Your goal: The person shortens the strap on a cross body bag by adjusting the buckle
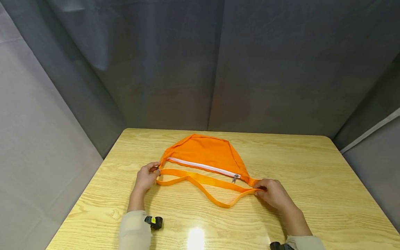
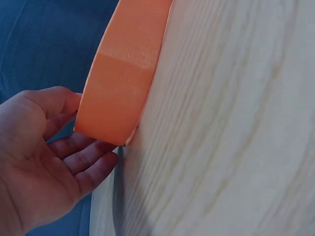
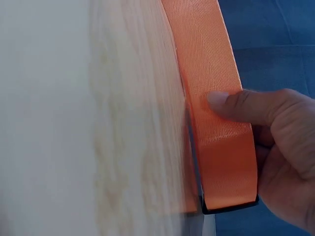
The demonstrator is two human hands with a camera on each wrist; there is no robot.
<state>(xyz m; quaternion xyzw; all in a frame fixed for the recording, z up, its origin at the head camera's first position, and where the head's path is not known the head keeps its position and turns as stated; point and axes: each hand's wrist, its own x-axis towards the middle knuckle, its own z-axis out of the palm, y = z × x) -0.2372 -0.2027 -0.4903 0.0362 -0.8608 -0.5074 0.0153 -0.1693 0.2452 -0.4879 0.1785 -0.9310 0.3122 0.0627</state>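
An orange waist bag (image 1: 203,149) lies flat on the table, its curved side away from me and its white zipper (image 1: 200,165) toward me. A metal zipper pull (image 1: 235,178) hangs at the zipper's right end. The orange strap (image 1: 204,178) loops loosely in front of the bag. My left hand (image 1: 146,176) pinches the strap's left end, beside the bag's left corner. At the right corner, my right hand (image 1: 274,193) grips the folded strap; the right wrist view shows the thumb (image 3: 219,102) pressed on it, near a black buckle (image 3: 230,206).
The wooden table (image 1: 312,173) extends to both sides and in front of the bag. Grey curtains (image 1: 265,69) stand along its back and sides. A black wrist camera (image 1: 156,222) sits on the left sleeve. Light glares off the table's front.
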